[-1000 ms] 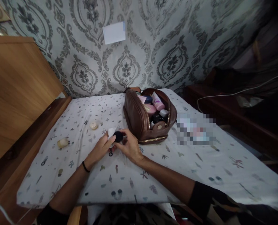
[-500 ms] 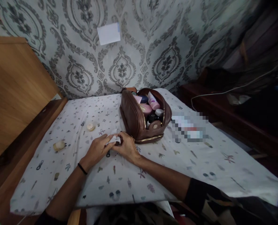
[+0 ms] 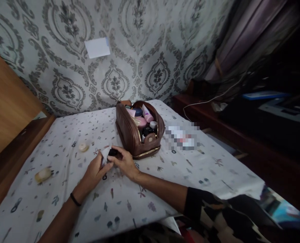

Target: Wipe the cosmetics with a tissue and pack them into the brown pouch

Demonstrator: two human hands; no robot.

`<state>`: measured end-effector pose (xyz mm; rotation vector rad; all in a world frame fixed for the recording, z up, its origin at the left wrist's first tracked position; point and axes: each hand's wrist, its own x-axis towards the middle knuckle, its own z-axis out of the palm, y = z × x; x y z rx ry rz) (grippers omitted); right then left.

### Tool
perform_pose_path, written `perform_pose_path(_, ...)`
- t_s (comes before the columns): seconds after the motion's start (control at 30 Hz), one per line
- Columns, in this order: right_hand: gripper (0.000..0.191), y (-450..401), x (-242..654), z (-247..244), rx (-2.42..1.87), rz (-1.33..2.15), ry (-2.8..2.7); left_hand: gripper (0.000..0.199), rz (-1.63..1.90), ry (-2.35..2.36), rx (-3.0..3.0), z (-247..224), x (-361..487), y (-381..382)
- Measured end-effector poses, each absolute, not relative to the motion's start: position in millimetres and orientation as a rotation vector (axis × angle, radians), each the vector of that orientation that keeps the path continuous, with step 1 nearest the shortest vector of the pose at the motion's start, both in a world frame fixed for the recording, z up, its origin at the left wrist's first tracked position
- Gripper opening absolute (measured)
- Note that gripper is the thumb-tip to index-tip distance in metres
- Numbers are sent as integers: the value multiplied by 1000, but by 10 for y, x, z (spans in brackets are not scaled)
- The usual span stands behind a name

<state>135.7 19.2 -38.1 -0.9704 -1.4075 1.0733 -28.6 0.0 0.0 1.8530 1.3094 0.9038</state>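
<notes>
My left hand, with a black band at the wrist, pinches a crumpled white tissue. A small black item sits between the fingers of my right hand, against the tissue. Its kind cannot be made out, since fingers and tissue cover much of it. Just behind my right hand stands a brown toiletry bag, unzipped at the top. Inside it are a pink and white tube, a white-capped container, a black-lidded item and other cosmetics.
A small cream-coloured jar and a yellowish, pale-topped item lie on the patterned cloth to the left. Right of the bag is a blurred-out object. A wooden panel borders the left; a dark red ledge runs along the right.
The view has swung to the right, so everything sits further left. The black item now shows more clearly between my hands, with the tissue still against it.
</notes>
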Motion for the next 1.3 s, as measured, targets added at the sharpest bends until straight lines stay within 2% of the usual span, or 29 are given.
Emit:
perform_pose_path(0.1, 47, 188, 1371, -369, -964, 1100, -1422, 64, 837, 1341, 1892, -46, -292, 12)
perform_pose_path(0.23, 49, 179, 1399, -358, -951, 1039, -1565, 68, 844, 1419, 1904, -48, -291, 35)
perform_pose_path(0.37, 55, 193, 1393, -399, -948, 1064, -1571, 67, 874, 1426, 1930, -7, -305, 26)
perform_pose_path(0.63, 65, 225, 1365, -409, -836, 1535, -1314, 54, 819, 1361, 2103, 26, -373, 32)
perform_pose_path(0.83, 49, 228, 1363, -374, -841, 1588, -1219, 50, 870, 1393, 2325, -25, -405, 50)
perform_pose_path(1.0, 44, 224, 1347, -369, -846, 1603, -1176, 52, 862, 1435, 2405, -74, -399, 54)
perform_pose_path(1.3, 63, 191, 1362, -299, -751, 1639, -1168, 52, 959, 1427, 2174, -25, -399, 59)
